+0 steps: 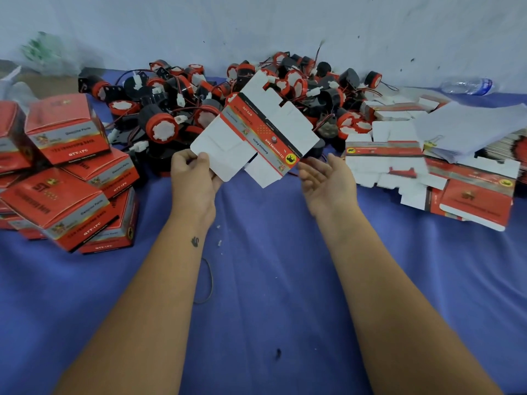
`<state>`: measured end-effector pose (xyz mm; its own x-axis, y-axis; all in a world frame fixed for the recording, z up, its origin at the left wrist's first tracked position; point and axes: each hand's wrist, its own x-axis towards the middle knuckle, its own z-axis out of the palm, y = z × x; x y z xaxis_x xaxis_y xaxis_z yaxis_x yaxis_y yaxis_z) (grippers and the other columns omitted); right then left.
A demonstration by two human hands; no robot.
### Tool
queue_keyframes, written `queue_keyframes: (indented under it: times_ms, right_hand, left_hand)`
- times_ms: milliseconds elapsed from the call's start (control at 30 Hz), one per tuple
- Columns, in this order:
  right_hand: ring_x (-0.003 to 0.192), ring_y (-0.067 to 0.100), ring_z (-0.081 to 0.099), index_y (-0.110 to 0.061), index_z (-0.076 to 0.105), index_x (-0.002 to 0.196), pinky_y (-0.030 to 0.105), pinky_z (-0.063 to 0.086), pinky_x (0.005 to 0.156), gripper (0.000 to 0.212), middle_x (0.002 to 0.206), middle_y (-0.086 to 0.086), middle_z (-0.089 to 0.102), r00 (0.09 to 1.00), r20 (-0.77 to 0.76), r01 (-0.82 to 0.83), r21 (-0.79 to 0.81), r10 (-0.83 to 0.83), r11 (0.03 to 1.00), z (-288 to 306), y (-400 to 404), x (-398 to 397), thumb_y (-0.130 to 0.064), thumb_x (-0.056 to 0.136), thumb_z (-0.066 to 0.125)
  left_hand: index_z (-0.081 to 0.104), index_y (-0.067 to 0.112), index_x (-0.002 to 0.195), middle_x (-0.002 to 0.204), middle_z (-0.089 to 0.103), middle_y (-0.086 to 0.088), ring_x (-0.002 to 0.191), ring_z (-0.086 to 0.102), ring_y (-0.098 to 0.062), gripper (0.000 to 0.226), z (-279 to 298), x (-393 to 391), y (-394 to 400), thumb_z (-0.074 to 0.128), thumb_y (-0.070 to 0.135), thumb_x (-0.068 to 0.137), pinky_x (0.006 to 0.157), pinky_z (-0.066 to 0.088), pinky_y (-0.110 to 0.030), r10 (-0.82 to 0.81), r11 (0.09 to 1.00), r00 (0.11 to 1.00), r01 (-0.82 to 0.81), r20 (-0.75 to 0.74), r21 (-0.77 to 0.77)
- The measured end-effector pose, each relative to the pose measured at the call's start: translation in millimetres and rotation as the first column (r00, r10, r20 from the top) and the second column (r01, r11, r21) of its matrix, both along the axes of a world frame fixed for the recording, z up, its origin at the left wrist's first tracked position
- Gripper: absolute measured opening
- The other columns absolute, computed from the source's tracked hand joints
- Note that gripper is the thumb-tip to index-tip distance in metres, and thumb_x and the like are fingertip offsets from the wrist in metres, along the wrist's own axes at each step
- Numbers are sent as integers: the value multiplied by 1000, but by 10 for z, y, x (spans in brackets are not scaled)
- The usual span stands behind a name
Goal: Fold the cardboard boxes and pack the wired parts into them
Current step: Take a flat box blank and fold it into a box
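Blue cloth [271,280], left fingers [199,162] pinching flat glossy carton blank [256,129], right fingers [313,172] spread loose.

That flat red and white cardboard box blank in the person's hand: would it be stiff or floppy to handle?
The flat red and white cardboard box blank, pinched at one corner by the left hand, stays flat, so it is probably fairly stiff and light. Its cut flaps would likely bend along the creases.

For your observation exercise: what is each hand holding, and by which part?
The left hand pinches the flat unfolded box by its lower white flap; the right hand holds nothing.
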<state>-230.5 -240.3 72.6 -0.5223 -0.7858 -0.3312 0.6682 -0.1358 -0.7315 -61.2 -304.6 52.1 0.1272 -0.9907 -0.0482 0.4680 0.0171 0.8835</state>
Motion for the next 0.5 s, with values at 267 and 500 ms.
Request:
queue_keyframes:
  times_ms: [267, 500]
  right_hand:
    - [58, 16, 59, -11, 61, 99, 23, 48, 56, 7, 83, 7, 66, 946, -309, -148, -155, 94, 977, -33, -33, 104, -16, 98, 56]
    - [72, 25, 62, -5, 55, 91, 34, 52, 77, 19, 84, 12, 60, 983, -131, -173, -397, 131, 901, -1, 12, 109, -12, 94, 38]
  left_hand:
    - [43, 18, 124, 117, 58, 5, 110, 59, -10, 32, 0, 6, 72, 57, 8, 97, 84, 48, -19, 98, 987, 955, -57, 280, -153]
    - [63, 17, 123, 116, 54, 13, 111, 51, -6, 37, 22, -22, 241, 66, 13, 87, 99, 42, -31, 425, 656, 603, 309, 675, -689]
